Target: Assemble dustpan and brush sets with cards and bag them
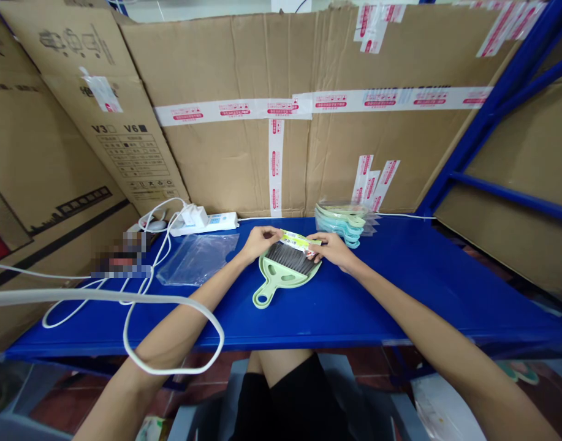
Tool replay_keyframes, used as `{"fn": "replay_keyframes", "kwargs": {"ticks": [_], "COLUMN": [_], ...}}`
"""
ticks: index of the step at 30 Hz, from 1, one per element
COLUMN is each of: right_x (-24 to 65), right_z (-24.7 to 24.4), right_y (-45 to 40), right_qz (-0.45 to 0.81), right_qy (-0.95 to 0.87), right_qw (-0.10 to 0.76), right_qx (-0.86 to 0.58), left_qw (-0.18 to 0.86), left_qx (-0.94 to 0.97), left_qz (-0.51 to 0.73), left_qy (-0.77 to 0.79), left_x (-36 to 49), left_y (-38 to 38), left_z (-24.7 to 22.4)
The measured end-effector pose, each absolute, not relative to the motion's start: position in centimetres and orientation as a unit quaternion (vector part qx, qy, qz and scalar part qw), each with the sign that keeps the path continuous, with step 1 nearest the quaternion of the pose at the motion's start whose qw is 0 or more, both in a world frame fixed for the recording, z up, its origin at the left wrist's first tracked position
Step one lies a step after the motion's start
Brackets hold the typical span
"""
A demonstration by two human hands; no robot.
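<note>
A light green dustpan (262, 297) lies on the blue table with its round-holed handle toward me. Nested in it is a small brush with grey bristles (290, 258). Across the bristle end runs a yellow-green and white printed label (295, 239). My left hand (261, 240) pinches the label's left end between thumb and fingers. At its right end, my right hand (334, 250) is closed on the label, fingers against the dustpan's edge. Part of the label's right end is hidden by those fingers.
Bagged green and blue dustpan sets (340, 222) are stacked at the back. Clear plastic bags (195, 260) lie left, near a white power strip (211, 222). A white cable (179, 298) loops across the left foreground. Cardboard (216, 67) walls the back; a blue frame (487, 122) stands right.
</note>
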State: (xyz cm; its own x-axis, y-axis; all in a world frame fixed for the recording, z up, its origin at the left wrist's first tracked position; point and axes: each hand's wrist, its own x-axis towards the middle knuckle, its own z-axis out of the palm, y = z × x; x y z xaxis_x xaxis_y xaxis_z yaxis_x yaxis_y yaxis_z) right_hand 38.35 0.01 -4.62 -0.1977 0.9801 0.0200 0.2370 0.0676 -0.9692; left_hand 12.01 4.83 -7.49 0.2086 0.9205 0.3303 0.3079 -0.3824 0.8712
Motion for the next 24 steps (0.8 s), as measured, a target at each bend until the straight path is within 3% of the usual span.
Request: {"fn": "replay_keyframes", "kwargs": {"ticks": [24], "right_x": [39.6], "right_z": [-4.3], "right_y": [0.1], "right_qz": [0.467], "right_qy": [-0.663], "right_qw": [0.291], "right_qx": [-0.507], "left_qw": [0.285], "left_qx": [0.748], "left_qz": [0.369], "left_qy": [0.473], "left_x": [11.1], "left_y": [3.9], "left_z": [-6.3]}}
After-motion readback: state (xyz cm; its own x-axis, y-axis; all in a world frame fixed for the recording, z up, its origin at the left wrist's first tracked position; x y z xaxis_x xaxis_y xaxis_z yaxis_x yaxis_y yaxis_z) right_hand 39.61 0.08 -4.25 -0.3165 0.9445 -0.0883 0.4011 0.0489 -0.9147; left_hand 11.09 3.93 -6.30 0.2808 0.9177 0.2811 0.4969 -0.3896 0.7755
